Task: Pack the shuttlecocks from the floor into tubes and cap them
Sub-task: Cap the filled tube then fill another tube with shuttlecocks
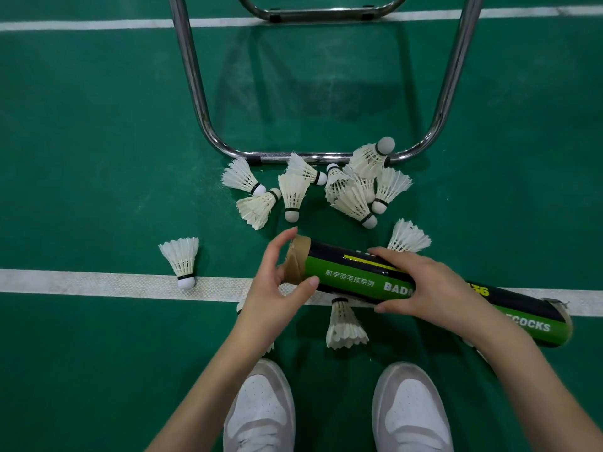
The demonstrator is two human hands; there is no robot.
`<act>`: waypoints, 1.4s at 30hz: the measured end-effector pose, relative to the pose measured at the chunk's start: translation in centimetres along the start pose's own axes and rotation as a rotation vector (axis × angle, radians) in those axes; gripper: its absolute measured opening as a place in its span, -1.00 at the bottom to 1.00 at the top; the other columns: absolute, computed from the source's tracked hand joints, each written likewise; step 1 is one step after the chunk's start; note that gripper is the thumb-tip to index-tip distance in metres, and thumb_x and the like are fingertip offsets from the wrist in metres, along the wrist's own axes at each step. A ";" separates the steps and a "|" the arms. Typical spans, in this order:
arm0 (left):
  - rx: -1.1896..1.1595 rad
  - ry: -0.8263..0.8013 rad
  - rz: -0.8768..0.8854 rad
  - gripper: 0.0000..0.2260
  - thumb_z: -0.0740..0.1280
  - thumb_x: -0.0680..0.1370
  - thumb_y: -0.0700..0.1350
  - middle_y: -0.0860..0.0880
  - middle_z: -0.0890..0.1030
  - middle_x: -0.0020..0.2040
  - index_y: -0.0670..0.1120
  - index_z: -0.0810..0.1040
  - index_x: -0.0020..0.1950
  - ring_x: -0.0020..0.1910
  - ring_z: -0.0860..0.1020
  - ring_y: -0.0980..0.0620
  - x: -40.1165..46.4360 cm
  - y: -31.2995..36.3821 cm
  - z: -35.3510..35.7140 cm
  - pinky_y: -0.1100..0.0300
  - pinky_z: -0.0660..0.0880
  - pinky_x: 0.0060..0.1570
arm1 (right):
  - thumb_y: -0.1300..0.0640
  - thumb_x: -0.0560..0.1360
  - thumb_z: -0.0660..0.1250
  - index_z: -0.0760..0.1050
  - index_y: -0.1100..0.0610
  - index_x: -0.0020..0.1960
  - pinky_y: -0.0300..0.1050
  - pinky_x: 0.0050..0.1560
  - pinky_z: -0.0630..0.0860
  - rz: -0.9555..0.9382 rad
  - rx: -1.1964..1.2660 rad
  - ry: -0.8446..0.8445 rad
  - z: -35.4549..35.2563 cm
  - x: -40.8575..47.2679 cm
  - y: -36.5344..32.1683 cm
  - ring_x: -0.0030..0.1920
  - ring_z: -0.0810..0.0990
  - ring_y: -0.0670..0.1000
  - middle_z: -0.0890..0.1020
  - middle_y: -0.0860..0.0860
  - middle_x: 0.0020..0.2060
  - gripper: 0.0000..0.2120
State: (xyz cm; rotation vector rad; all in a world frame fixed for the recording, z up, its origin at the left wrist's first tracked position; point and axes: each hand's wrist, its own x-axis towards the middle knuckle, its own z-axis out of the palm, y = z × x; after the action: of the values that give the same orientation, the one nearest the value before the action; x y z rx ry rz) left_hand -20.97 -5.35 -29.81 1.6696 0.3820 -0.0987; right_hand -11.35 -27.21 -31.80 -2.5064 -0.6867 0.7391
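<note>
**Tube in both hands, shuttlecocks loose on the court**

While we crouch over the green floor (98, 125), we hold one tube (352, 278) level between our hands, above the white line (98, 283).

- Tube: green and black cardboard with white lettering. Its left end is bare brown card and points at our left hand; its far end (566, 324) sits low at the right edge of view. We cannot tell whether either end carries a cap.
- Left hand (274, 288): cupped round the tube's left mouth, fingers curved and slightly spread, thumb tip touching the lower rim, forefinger arched over the top rim. Whether anything lies in the palm is hidden from us.
- Right hand (424, 285): wrapped over the middle of the tube, fingers together on the far side, thumb underneath, gripping firmly.
- Shuttlecocks, main cluster (326, 187): about nine white feathered ones, lying on their sides in a heap just beyond the tube, against the chrome bar.
- Single shuttlecock (182, 261): well to the left, cork resting on the white line.
- Shuttlecock (409, 238): just behind our right hand, partly hidden by it.
- Shuttlecock (344, 324): under the tube, cork pointing away from us.
- Metal frame (192, 76): a chrome U-shaped tube standing on the floor beyond the cluster.
- Shoes (261, 409): two white, at the bottom edge.
</note>
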 end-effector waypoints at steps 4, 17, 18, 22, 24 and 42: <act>0.015 0.001 0.026 -0.43 0.36 0.50 -0.30 0.05 0.64 -0.10 0.11 0.25 0.39 -0.15 0.57 0.29 0.2 0.0 0.0 0.55 0.37 -0.09 | -0.21 0.25 0.48 0.15 -0.29 0.40 0.02 0.28 0.35 0.003 0.009 -0.001 0.0 0.0 0.0 0.26 0.40 -0.07 0.45 -0.16 0.28 -0.19; -0.035 -0.108 0.040 -0.20 0.39 0.43 -0.42 0.00 0.57 0.00 0.19 0.17 0.47 -0.03 0.61 0.07 1.0 0.1 -0.4 0.29 0.51 -0.01 | -0.20 0.27 0.47 0.13 -0.29 0.41 -0.01 0.28 0.33 -0.013 -0.023 -0.014 0.1 -0.5 -1.0 0.24 0.40 -0.08 0.46 -0.15 0.23 -0.19; -0.043 -0.106 0.038 -0.20 0.39 0.43 -0.43 0.00 0.57 0.01 0.19 0.17 0.47 -0.03 0.61 0.06 1.0 0.1 -0.3 0.30 0.52 -0.02 | -0.20 0.27 0.47 0.13 -0.29 0.41 -0.01 0.28 0.33 -0.014 -0.023 -0.014 0.1 -0.5 -1.0 0.23 0.40 -0.08 0.46 -0.15 0.22 -0.19; -0.047 -0.102 0.036 -0.20 0.40 0.43 -0.41 -0.04 0.56 0.08 0.21 0.17 0.46 0.01 0.61 0.05 1.0 0.0 -0.4 0.33 0.51 -0.03 | -0.20 0.28 0.47 0.12 -0.30 0.41 -0.01 0.28 0.33 -0.010 -0.028 -0.018 0.2 -0.5 -1.1 0.24 0.40 -0.07 0.46 -0.15 0.23 -0.19; -0.036 -0.101 0.037 -0.21 0.41 0.44 -0.37 -0.01 0.56 0.14 0.24 0.18 0.44 0.03 0.60 0.08 1.0 -0.2 -0.7 0.38 0.47 0.01 | -0.20 0.28 0.47 0.12 -0.30 0.41 -0.02 0.28 0.33 -0.009 -0.030 -0.015 0.2 -0.4 -1.1 0.24 0.39 -0.08 0.45 -0.15 0.24 -0.19; 0.335 0.292 0.049 -0.63 0.37 0.49 -0.31 0.10 0.62 -0.01 0.11 0.51 0.17 0.06 0.55 0.05 2.6 -3.3 -10.9 0.07 0.45 0.20 | -0.21 0.30 0.45 0.08 -0.29 0.42 -0.03 0.28 0.35 0.004 -0.043 -0.027 0.1 -0.1 -1.2 0.26 0.38 -0.08 0.43 -0.16 0.28 -0.19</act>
State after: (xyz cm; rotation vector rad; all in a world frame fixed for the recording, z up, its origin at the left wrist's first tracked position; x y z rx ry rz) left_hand -21.23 6.05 -32.20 2.0308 0.5678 0.1265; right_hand -11.83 -26.32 -31.23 -2.5417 -0.7146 0.7683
